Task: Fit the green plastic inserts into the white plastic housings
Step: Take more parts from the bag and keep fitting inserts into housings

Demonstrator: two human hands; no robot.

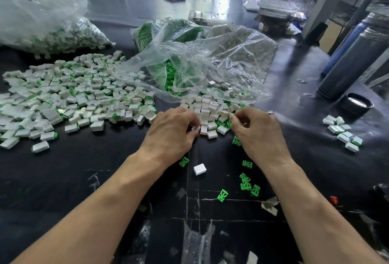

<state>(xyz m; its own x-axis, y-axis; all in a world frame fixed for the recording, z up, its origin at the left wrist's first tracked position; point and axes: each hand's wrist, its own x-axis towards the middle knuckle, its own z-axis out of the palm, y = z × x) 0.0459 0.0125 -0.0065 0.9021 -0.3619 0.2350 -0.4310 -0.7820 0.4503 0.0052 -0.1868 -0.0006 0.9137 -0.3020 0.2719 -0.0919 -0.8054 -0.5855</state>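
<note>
My left hand [171,130] reaches into the near edge of a heap of white housings [210,108], its curled fingers pinching one white housing [197,128]. My right hand [255,129] sits just right of the heap with fingers curled; what they hold is hidden. Loose green inserts [246,181] lie on the black mat between my forearms, with one more green insert [222,195] nearer me. A single white housing [199,169] lies alone below my hands.
A wide spread of fitted white-and-green pieces [73,93] covers the left. Clear bags [202,57] of green inserts and housings lie behind the heap. A small group of pieces [343,132] lies right, near dark cylinders [353,66] and a round cap [356,103].
</note>
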